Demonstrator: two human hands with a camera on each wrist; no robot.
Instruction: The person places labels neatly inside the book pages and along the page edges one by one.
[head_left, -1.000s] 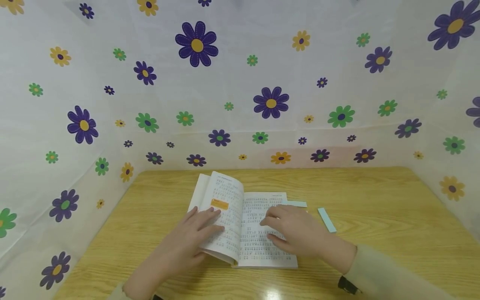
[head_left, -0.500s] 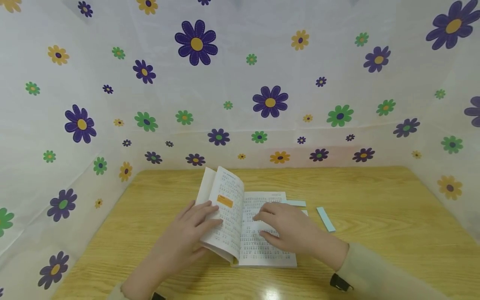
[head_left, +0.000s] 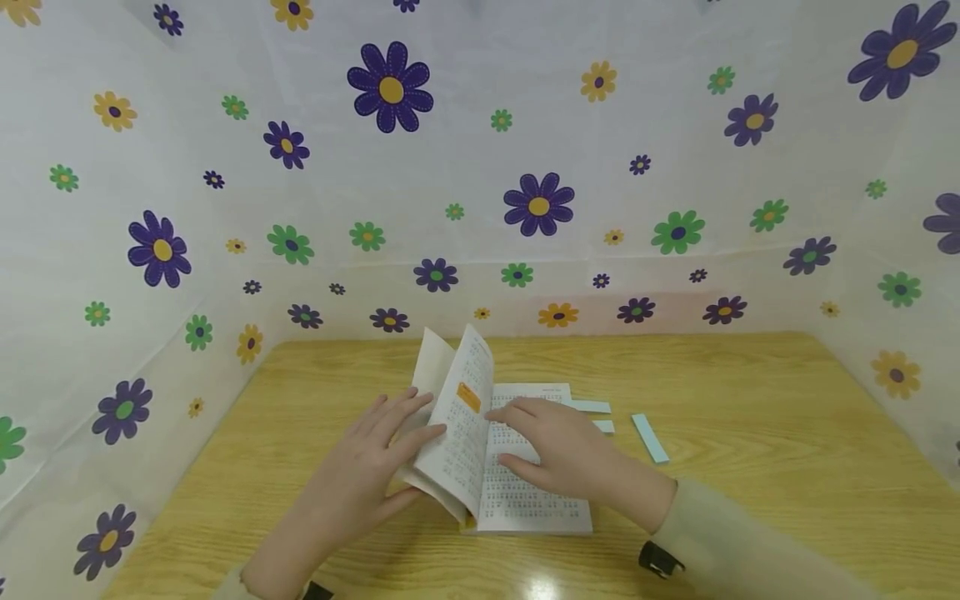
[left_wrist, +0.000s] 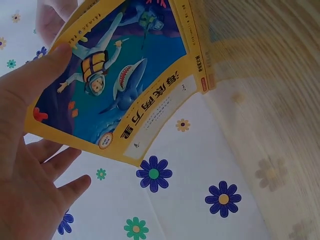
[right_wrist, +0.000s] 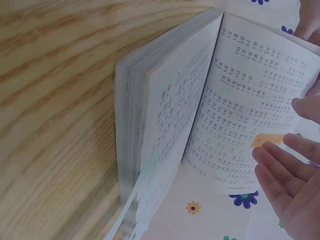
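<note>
An open paperback book [head_left: 536,508] rests on the table, its right pages flat and its left part raised. My left hand [head_left: 360,475] holds that raised part at its outer edge, thumb on the cover side. The yellow-edged cover [left_wrist: 125,112] shows a diver and a shark in the left wrist view. Over the right page hovers my right hand [head_left: 562,450], fingers loosely bent and fingertips near the raised page; it grips nothing. An orange block [head_left: 468,397] is printed on that page. Pale blue paper strips [head_left: 592,407] stick out from the book's right side.
Another pale blue strip [head_left: 650,438] lies on the wood-grain table [head_left: 750,433] right of the book. A white flower-print cloth [head_left: 450,133] stands behind and along both sides of the table.
My left hand has lifted the book's left part steeper and to the right. My right hand has moved left across the page, uncovering more of a second blue strip.
</note>
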